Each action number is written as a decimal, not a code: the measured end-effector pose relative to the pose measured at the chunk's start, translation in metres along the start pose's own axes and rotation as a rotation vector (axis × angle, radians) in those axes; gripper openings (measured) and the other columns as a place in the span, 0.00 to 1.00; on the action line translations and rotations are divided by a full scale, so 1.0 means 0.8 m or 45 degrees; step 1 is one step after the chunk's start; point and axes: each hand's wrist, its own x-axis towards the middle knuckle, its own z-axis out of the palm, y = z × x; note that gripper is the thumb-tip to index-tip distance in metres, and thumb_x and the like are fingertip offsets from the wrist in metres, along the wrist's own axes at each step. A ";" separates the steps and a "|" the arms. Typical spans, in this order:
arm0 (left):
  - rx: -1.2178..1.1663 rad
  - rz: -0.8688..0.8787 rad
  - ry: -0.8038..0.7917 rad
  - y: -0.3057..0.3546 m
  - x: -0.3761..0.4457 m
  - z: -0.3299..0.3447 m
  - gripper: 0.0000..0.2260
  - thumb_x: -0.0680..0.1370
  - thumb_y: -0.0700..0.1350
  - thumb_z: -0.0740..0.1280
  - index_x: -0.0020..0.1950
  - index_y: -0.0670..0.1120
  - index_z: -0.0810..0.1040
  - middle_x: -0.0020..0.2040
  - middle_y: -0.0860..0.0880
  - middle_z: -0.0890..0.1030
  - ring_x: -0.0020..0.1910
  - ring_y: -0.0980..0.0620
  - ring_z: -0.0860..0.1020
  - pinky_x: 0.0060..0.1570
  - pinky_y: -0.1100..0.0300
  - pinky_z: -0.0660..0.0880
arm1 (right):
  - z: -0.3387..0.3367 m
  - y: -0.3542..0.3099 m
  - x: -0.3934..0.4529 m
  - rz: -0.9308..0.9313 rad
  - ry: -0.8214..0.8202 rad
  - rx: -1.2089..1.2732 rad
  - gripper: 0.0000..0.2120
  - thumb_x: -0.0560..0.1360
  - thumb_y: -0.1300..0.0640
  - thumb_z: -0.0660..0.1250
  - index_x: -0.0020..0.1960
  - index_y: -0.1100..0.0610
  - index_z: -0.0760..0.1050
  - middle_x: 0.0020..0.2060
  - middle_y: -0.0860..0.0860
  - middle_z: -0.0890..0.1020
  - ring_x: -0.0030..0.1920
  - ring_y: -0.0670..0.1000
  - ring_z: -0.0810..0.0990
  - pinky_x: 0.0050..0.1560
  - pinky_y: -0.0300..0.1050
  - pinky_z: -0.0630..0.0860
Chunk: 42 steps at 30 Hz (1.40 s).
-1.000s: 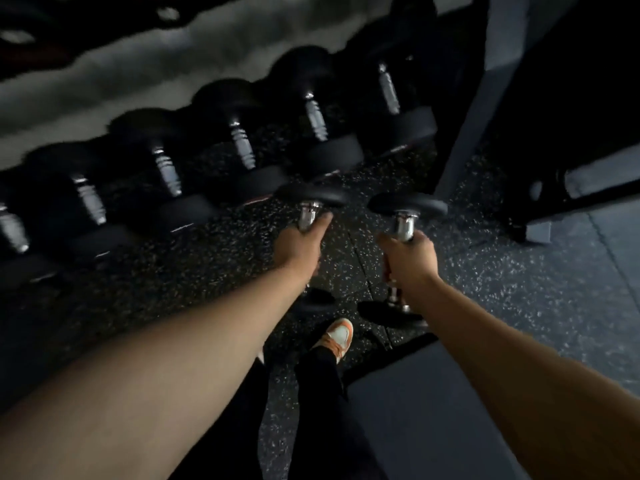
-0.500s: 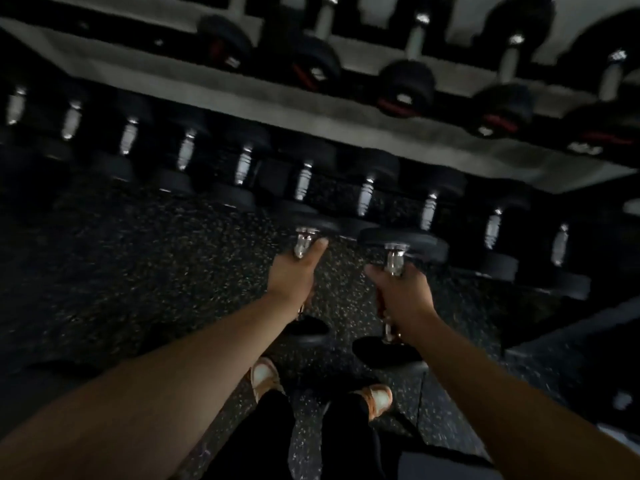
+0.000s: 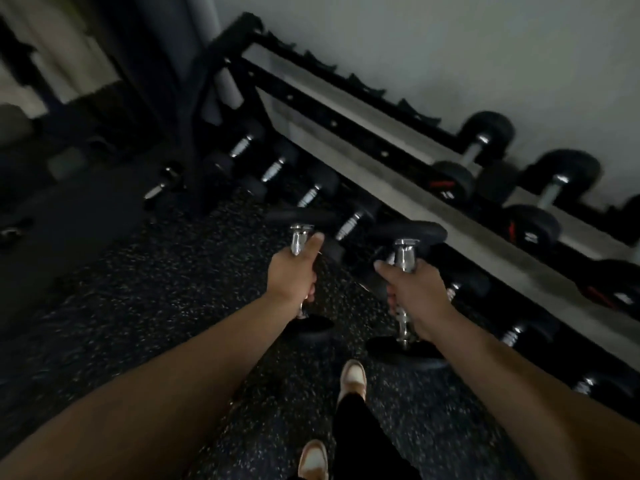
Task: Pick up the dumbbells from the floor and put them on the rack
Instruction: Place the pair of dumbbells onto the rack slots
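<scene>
My left hand (image 3: 292, 277) grips the chrome handle of a black dumbbell (image 3: 300, 218), carried above the speckled floor. My right hand (image 3: 417, 292) grips the handle of a second black dumbbell (image 3: 412, 232), likewise off the floor. Both weights point lengthways toward the black dumbbell rack (image 3: 346, 129), which runs diagonally from upper left to lower right. The left stretch of its upper shelf shows bare saddles. Two dumbbells (image 3: 485, 157) rest on that shelf to the right. The rack's lower row (image 3: 311, 194) holds several dumbbells just beyond my hands.
My two feet in light shoes (image 3: 353, 377) stand on the black speckled rubber floor (image 3: 138, 289). A dark upright frame (image 3: 197, 98) stands at the rack's left end. A pale wall (image 3: 450, 46) lies behind the rack. A small dumbbell (image 3: 161, 183) lies left of the frame.
The view has swung left along the rack, so the rack's left end and bare upper saddles have come into sight. Both hands still hold their dumbbells the same way.
</scene>
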 end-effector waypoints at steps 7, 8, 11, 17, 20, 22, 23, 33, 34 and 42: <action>-0.030 -0.001 0.267 0.060 0.117 -0.079 0.25 0.69 0.67 0.70 0.31 0.46 0.71 0.22 0.48 0.74 0.21 0.50 0.73 0.23 0.58 0.71 | 0.129 -0.104 0.114 -0.051 -0.225 -0.059 0.15 0.72 0.52 0.75 0.40 0.56 0.70 0.22 0.49 0.74 0.19 0.48 0.70 0.22 0.41 0.70; -0.029 -0.011 0.306 0.069 0.134 -0.089 0.26 0.68 0.68 0.70 0.31 0.46 0.70 0.23 0.48 0.75 0.22 0.50 0.74 0.25 0.56 0.72 | 0.147 -0.118 0.129 -0.053 -0.253 -0.068 0.15 0.73 0.53 0.75 0.40 0.56 0.69 0.22 0.50 0.74 0.19 0.48 0.70 0.22 0.40 0.70; -0.061 -0.012 0.397 0.099 0.186 -0.121 0.27 0.66 0.70 0.70 0.32 0.46 0.71 0.26 0.47 0.76 0.24 0.49 0.74 0.28 0.54 0.74 | 0.198 -0.158 0.172 -0.047 -0.341 -0.079 0.13 0.73 0.53 0.75 0.40 0.55 0.70 0.24 0.50 0.74 0.19 0.47 0.70 0.22 0.40 0.70; -0.118 0.025 0.488 0.152 0.280 -0.189 0.26 0.67 0.69 0.70 0.31 0.47 0.70 0.23 0.50 0.75 0.22 0.50 0.74 0.25 0.57 0.72 | 0.300 -0.225 0.243 -0.076 -0.431 -0.150 0.14 0.73 0.53 0.75 0.41 0.56 0.70 0.22 0.49 0.74 0.19 0.47 0.70 0.21 0.40 0.70; -0.140 0.051 0.447 0.170 0.331 -0.229 0.25 0.70 0.66 0.69 0.33 0.46 0.69 0.23 0.48 0.74 0.21 0.50 0.73 0.24 0.58 0.71 | 0.360 -0.250 0.276 -0.078 -0.460 -0.152 0.13 0.74 0.53 0.74 0.40 0.56 0.70 0.23 0.49 0.74 0.20 0.47 0.70 0.23 0.41 0.70; -0.147 0.061 0.426 0.179 0.370 -0.259 0.25 0.72 0.65 0.69 0.34 0.45 0.69 0.23 0.47 0.73 0.21 0.50 0.72 0.22 0.59 0.70 | 0.403 -0.264 0.296 -0.081 -0.462 -0.172 0.13 0.74 0.53 0.74 0.41 0.56 0.71 0.24 0.50 0.74 0.21 0.48 0.71 0.24 0.41 0.71; -0.150 0.065 0.413 0.183 0.390 -0.275 0.24 0.72 0.64 0.69 0.34 0.44 0.69 0.24 0.47 0.73 0.21 0.51 0.72 0.22 0.60 0.70 | 0.425 -0.271 0.305 -0.083 -0.454 -0.176 0.13 0.74 0.53 0.74 0.41 0.56 0.71 0.24 0.50 0.74 0.21 0.48 0.71 0.24 0.41 0.71; -0.044 0.116 0.229 0.269 0.587 -0.396 0.25 0.70 0.67 0.69 0.30 0.47 0.69 0.22 0.45 0.75 0.19 0.49 0.73 0.19 0.62 0.69 | 0.587 -0.343 0.392 -0.040 -0.234 -0.019 0.15 0.73 0.53 0.75 0.39 0.56 0.69 0.23 0.50 0.73 0.20 0.48 0.69 0.21 0.40 0.69; -0.038 0.115 0.192 0.281 0.607 -0.400 0.25 0.70 0.67 0.69 0.30 0.48 0.69 0.22 0.45 0.74 0.20 0.48 0.72 0.20 0.61 0.69 | 0.597 -0.352 0.404 -0.038 -0.215 -0.002 0.15 0.73 0.53 0.75 0.39 0.56 0.69 0.23 0.50 0.73 0.20 0.48 0.69 0.21 0.40 0.69; -0.018 0.115 -0.035 0.363 0.771 -0.370 0.24 0.68 0.66 0.70 0.34 0.46 0.71 0.23 0.46 0.72 0.19 0.48 0.70 0.21 0.58 0.69 | 0.646 -0.409 0.530 0.000 -0.067 0.142 0.14 0.73 0.53 0.75 0.38 0.55 0.70 0.23 0.51 0.72 0.19 0.49 0.67 0.22 0.40 0.66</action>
